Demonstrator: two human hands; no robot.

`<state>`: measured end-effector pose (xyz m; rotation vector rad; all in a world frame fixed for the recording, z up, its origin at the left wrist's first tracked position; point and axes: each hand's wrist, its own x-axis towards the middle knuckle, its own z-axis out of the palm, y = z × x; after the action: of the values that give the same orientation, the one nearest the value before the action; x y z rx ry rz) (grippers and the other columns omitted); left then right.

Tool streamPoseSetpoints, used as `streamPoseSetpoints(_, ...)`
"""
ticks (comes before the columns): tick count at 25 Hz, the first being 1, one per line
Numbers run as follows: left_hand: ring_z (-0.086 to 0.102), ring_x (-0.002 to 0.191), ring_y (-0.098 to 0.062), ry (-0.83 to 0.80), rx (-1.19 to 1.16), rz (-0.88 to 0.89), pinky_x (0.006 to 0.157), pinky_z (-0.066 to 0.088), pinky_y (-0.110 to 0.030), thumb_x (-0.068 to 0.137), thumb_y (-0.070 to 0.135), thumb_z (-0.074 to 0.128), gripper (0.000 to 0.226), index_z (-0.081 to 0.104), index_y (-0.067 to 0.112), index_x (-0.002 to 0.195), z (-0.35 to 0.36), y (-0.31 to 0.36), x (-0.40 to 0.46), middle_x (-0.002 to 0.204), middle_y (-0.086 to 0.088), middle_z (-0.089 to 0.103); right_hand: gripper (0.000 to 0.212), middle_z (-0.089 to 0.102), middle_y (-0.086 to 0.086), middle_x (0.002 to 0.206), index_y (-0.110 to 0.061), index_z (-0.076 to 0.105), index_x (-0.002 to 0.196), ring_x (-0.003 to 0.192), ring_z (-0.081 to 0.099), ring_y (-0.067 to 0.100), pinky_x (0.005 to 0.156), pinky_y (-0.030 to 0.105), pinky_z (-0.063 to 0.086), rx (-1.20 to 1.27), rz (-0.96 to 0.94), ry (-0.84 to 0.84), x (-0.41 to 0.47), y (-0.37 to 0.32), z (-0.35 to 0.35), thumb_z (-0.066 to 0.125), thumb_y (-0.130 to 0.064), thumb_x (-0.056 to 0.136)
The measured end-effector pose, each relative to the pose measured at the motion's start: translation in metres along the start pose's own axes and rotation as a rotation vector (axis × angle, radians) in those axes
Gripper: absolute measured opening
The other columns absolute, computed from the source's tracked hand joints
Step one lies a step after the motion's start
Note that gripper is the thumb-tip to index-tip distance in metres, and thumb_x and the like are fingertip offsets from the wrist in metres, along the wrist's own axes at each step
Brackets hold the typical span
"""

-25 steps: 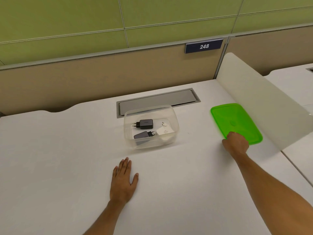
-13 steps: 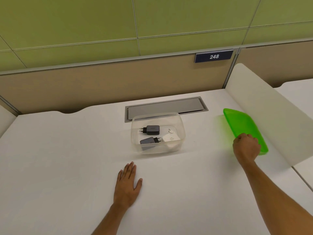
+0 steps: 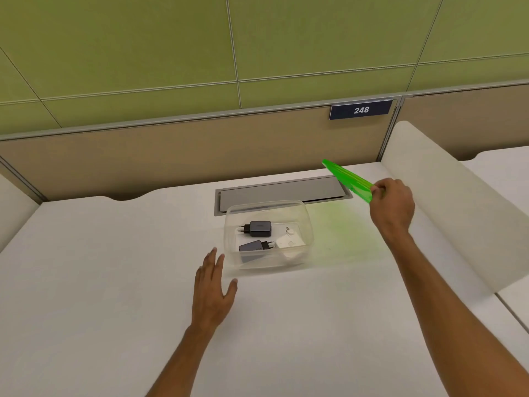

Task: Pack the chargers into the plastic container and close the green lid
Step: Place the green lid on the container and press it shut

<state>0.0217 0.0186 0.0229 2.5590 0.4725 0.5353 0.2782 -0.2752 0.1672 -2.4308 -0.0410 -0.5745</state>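
A clear plastic container [image 3: 308,222] stands mid-desk. Inside it lie two dark grey chargers [image 3: 260,228] [image 3: 252,246] and a white charger [image 3: 288,242]. My right hand [image 3: 392,204] holds the green lid [image 3: 347,179] by its near edge, lifted off the desk and tilted nearly edge-on, up and to the right of the container. A green tint falls on the desk below the lid. My left hand [image 3: 212,292] hovers open with fingers spread, just at the container's front-left corner, not clearly touching it.
A grey cable hatch [image 3: 282,193] is set into the white desk [image 3: 100,282] behind the container. A white divider panel [image 3: 452,202] rises on the right, close to my right hand. A beige partition with a "248" sign [image 3: 360,109] closes the back.
My right hand has lifted the green lid off the desk and carried it up and left toward the container. My left hand has moved forward to the container's corner.
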Motion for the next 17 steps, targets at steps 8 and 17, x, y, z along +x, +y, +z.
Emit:
streamPoseSetpoints(8,0.022,0.142,-0.01,0.124,-0.341,-0.066,0.114,0.023,-0.032,0.092,0.023,0.061,0.061,0.032,0.017,0.145,-0.026,0.042,0.079,0.155,-0.001,0.03,0.015,0.067,0.01,0.099,-0.011,0.068,0.093,0.096,0.056,0.032,0.079,0.037,0.04,0.18,-0.289,-0.118,-0.01,-0.096,-0.033,0.057,-0.021,0.092)
streamPoseSetpoints(17,0.056,0.105,-0.006,0.107,-0.962,-0.365,0.094,0.038,-0.026,0.097,0.023,0.053,0.026,0.048,0.024,0.123,-0.039,0.051,0.117,0.116,0.009,0.059,0.017,0.054,-0.01,0.064,-0.01,0.07,0.09,0.06,0.047,0.004,0.06,0.023,0.039,0.624,-0.172,-0.537,-0.018,-0.139,-0.024,0.058,-0.022,0.094)
